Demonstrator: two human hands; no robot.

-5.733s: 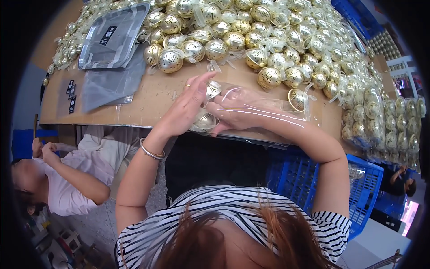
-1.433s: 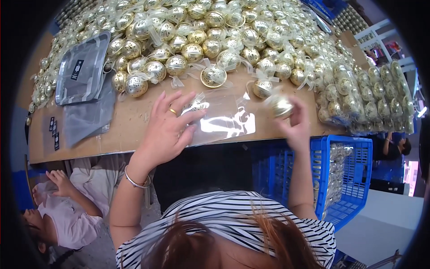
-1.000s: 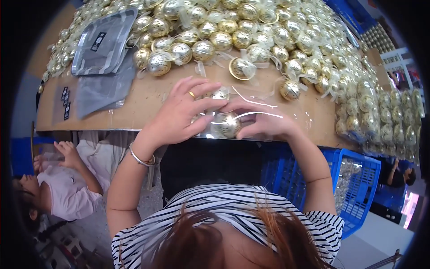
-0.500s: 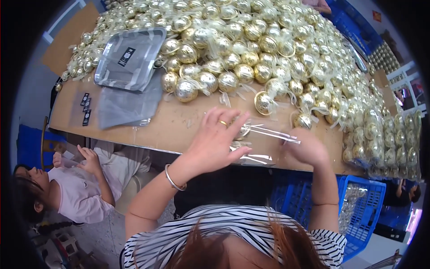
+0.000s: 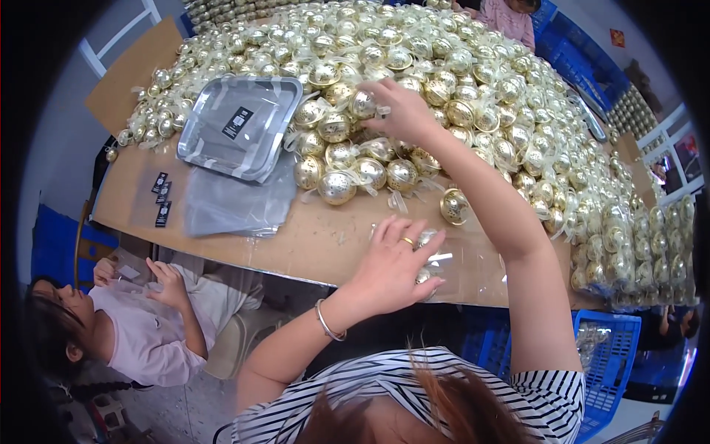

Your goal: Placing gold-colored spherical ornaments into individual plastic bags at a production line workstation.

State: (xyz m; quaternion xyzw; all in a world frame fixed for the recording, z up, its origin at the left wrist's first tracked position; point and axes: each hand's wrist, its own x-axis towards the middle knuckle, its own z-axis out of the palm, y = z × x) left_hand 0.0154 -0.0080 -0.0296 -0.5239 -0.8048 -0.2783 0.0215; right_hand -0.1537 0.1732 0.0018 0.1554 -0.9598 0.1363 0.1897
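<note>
My left hand [image 5: 396, 263] lies over a clear plastic bag [image 5: 462, 255] at the table's near edge, fingers spread. Part of a shiny gold ball [image 5: 426, 238] shows under its fingers. Farther off, my right hand [image 5: 403, 112] reaches into a large heap of gold ball ornaments [image 5: 488, 118] with pale ribbons. Its thumb and fingers close round one gold ball [image 5: 362, 105] at the heap's near side; some fingertips are hidden behind it.
Left of the heap, a grey tray [image 5: 198, 152] with a black label rests on flat clear bags [image 5: 237, 207]. Small black labels [image 5: 163, 200] lie beside them. Packed balls [image 5: 636, 251] stand right, above a blue crate [image 5: 610, 348]. A seated person [image 5: 148, 325] is at left.
My right hand has moved from the bag's right end up into the heap and closed on a ball. My left hand stays over the bag. The view has shifted a little.
</note>
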